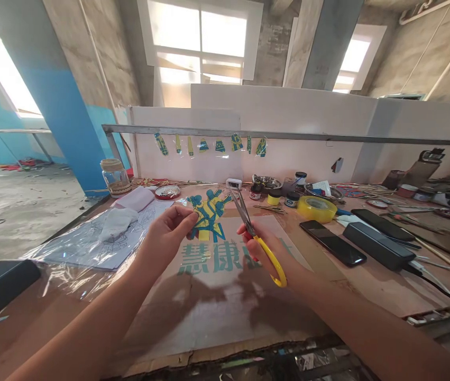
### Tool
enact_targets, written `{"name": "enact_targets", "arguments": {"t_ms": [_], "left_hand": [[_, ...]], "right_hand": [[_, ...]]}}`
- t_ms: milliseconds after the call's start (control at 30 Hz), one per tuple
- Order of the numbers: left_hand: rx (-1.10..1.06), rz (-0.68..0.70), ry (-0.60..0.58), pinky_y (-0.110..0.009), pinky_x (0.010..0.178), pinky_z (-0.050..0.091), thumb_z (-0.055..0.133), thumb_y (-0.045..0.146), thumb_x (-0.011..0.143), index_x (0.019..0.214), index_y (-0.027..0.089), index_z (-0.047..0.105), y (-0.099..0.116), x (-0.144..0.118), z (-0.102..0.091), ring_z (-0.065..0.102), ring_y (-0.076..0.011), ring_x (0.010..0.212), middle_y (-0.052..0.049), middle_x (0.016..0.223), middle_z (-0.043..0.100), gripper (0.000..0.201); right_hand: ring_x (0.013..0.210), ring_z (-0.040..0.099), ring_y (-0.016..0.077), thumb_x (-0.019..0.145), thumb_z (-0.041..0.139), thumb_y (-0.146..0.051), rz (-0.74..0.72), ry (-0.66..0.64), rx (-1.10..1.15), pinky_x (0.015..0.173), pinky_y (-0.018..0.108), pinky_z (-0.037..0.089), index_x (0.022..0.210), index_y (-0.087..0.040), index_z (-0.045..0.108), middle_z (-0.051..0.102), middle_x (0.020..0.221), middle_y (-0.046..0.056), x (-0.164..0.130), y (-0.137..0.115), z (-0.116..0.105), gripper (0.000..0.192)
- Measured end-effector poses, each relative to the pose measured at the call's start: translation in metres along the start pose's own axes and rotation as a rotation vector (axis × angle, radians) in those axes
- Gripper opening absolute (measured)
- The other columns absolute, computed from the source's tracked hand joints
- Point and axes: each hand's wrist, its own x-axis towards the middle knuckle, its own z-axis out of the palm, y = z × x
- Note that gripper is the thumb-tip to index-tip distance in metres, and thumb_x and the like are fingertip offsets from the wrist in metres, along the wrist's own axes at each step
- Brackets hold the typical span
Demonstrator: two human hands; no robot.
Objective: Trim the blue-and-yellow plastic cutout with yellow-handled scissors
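My left hand (169, 233) pinches a blue and yellow painted cutout (208, 211) by its left edge and holds it up over a brown cardboard sheet (225, 296) with green characters. My right hand (274, 254) grips yellow-handled scissors (254, 233). Their metal blades point up and away, with the tips just right of the cutout. Both forearms reach in from the bottom of the view.
On the bench lie a yellow tape roll (317, 208), two black phones (332, 242), a black box (379, 246), small paint jars (274, 197), a glass jar (116, 177) and a drawing under clear plastic (101, 238). Small painted cutouts hang from a metal rail (288, 135).
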Motion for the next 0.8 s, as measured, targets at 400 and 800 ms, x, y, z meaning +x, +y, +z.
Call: {"name": "enact_targets", "arguments": {"t_ms": [400,800], "left_hand": [[-0.021,-0.007,0.080,-0.022,0.058,0.048,0.086,0.057,0.060,0.076,0.022,0.064,0.0038,-0.0020,0.0037,0.058,-0.0131,0.064,0.002,0.070,0.066,0.045],[0.024,0.016,0.096,-0.024,0.058,0.048,0.084,0.052,0.065,0.074,0.022,0.062,0.0056,-0.0023,0.0039,0.057,-0.0130,0.063,0.003,0.069,0.063,0.038]], "right_hand": [[0.064,0.044,0.0130,0.076,0.065,-0.073,0.017,0.005,0.033,0.055,0.027,0.038,0.096,-0.023,0.054,0.048,0.079,-0.001,0.0003,-0.0004,0.0017,0.055],[0.061,0.043,0.0124,0.077,0.064,-0.073,0.009,0.008,0.045,0.052,0.026,0.036,0.095,-0.023,0.055,0.046,0.077,-0.002,0.0013,-0.0010,-0.0017,0.054]]}}
